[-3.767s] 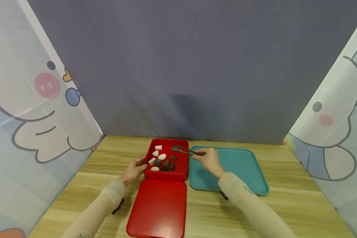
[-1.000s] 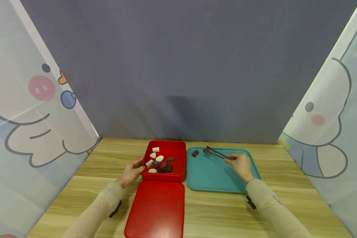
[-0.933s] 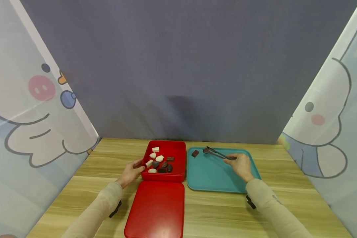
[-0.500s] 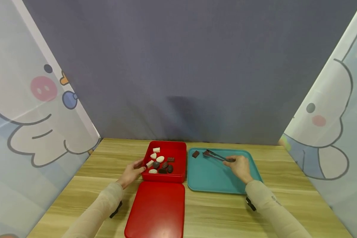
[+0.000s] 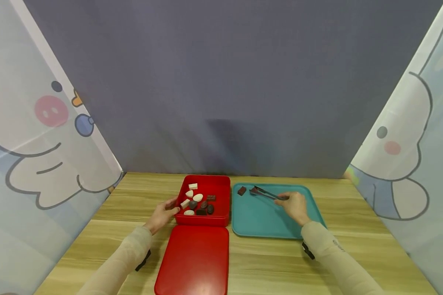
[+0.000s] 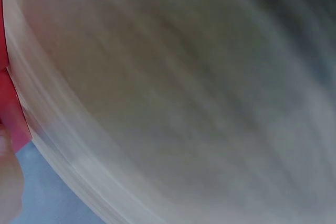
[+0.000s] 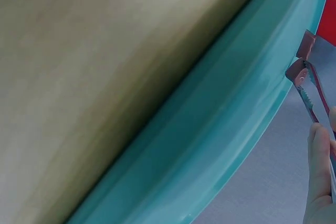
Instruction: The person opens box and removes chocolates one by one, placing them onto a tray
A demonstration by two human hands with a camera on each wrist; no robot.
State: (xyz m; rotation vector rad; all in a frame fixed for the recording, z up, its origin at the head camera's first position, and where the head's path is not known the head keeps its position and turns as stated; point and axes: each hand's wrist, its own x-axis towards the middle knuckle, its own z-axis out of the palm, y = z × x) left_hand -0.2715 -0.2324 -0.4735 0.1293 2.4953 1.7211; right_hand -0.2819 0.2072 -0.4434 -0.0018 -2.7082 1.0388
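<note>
Black tongs (image 5: 270, 193) pinched by the right hand (image 5: 294, 205) seem to be placing a brown block (image 7: 296, 71), needing release; left hand (image 5: 162, 214) grips box (image 5: 201, 221).

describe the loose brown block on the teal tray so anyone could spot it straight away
Find the teal tray, just right of the red box. Near its far left corner sits a small brown block. The other brown piece there is between the tips of the tongs in the right hand; this block lies outside them.
</note>
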